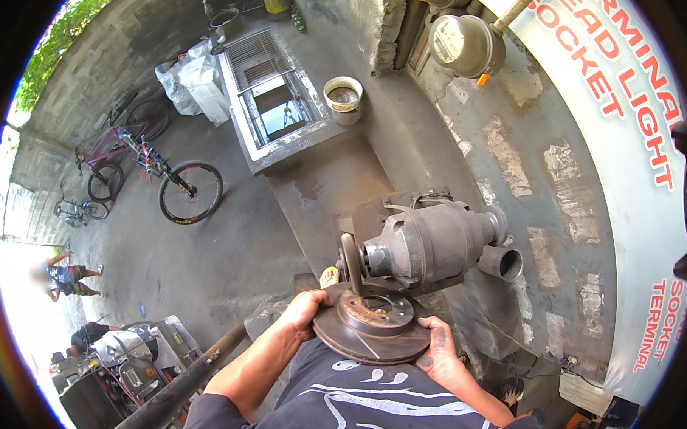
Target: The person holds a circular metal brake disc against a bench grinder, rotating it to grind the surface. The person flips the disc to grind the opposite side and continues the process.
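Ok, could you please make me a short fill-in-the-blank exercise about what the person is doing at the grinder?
1. Both hands hold a round metal brake ____ against the bench grinder.
2. The left hand grips its ____ edge, the right hand the opposite one.
3. The grinding wheel stands ____ the held part's upper face.
4. A ____ stands on the ledge beside the open metal box.

Missing words: disc; left; above; bucket

Showing one brake disc (374,327), one bench grinder (428,242), one bucket (344,99), three bicycles (160,172).
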Demonstrator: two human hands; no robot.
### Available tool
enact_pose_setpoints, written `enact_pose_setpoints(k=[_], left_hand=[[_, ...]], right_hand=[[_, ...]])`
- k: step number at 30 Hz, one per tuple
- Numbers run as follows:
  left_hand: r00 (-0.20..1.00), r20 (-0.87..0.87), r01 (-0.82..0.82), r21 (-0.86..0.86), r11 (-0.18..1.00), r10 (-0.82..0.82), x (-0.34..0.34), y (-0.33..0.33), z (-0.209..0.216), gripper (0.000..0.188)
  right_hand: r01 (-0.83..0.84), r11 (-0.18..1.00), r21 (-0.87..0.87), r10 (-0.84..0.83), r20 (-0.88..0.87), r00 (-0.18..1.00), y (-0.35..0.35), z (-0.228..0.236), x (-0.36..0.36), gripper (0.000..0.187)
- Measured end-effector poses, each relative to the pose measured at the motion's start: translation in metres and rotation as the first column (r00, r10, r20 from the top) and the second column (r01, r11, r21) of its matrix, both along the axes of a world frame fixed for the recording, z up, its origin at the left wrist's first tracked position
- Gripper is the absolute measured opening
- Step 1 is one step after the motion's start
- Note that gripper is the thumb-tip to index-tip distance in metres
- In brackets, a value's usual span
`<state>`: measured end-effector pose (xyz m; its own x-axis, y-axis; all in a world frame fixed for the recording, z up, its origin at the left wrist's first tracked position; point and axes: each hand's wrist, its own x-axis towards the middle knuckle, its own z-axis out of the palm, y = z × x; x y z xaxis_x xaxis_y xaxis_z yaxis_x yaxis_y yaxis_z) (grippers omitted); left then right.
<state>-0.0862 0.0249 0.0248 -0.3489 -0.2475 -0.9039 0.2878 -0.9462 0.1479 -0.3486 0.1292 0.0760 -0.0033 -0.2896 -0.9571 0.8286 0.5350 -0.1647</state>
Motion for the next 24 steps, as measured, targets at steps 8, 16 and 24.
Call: enact_pose_setpoints(k=[8, 16, 24], left_hand=[[1.000, 0.002, 0.002, 0.033, 0.999, -0.002, -0.007, 0.004, -0.022, 0.029], [0.995, -0.061, -0.073, 0.055, 0.996, 0.076, 0.012, 0.000, 0.003, 0.037], [0.984, -0.093, -0.154, -0.051, 0.987, 0.149, -0.006, 0.024, 0.005, 0.037]], right_hand=[[0.000, 0.999, 0.039, 0.001, -0.032, 0.999, -0.006, 0.019, 0.003, 0.045], [-0.071, 0.997, -0.034, 0.072, 0.031, 0.997, -0.002, -0.009, 0.001, 0.043], [-0.020, 0.999, -0.038, 0.022, 0.054, 0.998, 0.009, -0.004, -0.010, 0.044]])
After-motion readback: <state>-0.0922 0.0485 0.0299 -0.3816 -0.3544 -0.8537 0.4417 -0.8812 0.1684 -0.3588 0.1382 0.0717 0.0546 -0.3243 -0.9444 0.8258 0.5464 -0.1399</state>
